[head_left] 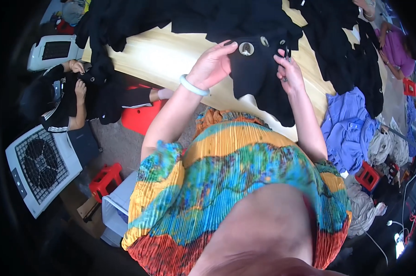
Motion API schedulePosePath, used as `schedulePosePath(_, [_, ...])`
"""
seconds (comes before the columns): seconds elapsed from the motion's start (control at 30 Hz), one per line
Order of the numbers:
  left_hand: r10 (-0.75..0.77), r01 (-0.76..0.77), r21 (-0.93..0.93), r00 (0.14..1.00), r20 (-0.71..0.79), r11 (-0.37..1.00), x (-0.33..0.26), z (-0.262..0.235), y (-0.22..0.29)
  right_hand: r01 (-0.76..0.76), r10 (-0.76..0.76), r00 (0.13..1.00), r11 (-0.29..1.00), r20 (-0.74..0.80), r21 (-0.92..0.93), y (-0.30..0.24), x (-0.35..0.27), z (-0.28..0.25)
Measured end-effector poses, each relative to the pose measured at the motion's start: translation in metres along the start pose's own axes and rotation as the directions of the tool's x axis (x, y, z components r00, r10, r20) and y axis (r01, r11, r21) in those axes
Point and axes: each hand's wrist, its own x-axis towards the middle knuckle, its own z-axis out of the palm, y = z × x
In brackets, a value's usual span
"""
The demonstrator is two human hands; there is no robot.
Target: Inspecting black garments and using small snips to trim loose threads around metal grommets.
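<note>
Garment [258, 76], black, lies between left grip [213, 67], pinching its edge beside a large button [246, 49], and right grip [290, 75], clasping a small dark tool [287, 54]; it looks soft, light and limp, probably best held by that buttoned edge

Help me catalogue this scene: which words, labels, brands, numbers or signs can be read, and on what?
None is readable.
White fan unit: any markings are too small.
Blue-violet cloth: a small pale patch, too blurred to tell if it bears writing.
Black cloth: no legible lettering.
</note>
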Motion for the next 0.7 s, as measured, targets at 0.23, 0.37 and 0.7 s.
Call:
schedulePosePath(0.23, [-0.004, 0.002, -0.087, 1.000, -0.026, 0.996, 0.005, -0.013, -0.008, 0.373, -0.370, 0.927, 0.900, 0.055, -0.225, -0.011, -0.026, 0.015])
schedulePosePath(0.37, [0.017, -0.021, -0.043, 0.997, -0.072, 0.999, 0.008, -0.021, -0.013, 0.540, -0.511, 0.841, 0.780, 0.177, -0.317, -0.022, -0.047, 0.037])
schedulePosePath(0.7, [-0.016, 0.016, -0.076, 1.000, -0.010, 0.997, -0.002, -0.004, -0.020, 0.715, -0.631, 0.698, 0.578, 0.340, -0.395, -0.025, -0.055, 0.055])
